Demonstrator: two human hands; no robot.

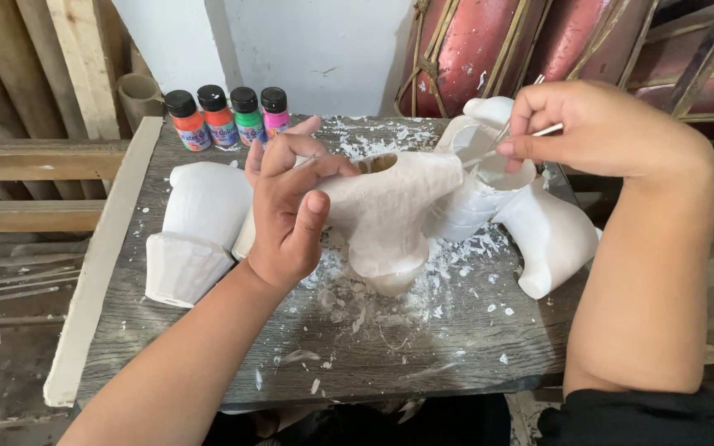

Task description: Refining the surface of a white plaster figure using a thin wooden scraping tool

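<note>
Left hand [287,219] grip wraps the pale papier-mâché piece [390,206] mid-counter, tilting it so its open hole faces up and right, I reckon to steady it. Right hand [597,128] pinches a thin brush [530,136], tip over a white cup [489,177] just right of the piece. Paint bottles [229,116] sit far left on the counter [423,347], w/ white flakes round the work.

White figures crowd the board's [208,330] middle: one [196,227] at left, one [551,235] at right, the held piece [394,211] between. Paint bottles [229,117] block the far left. The near strip, only flakes, lies open.
</note>
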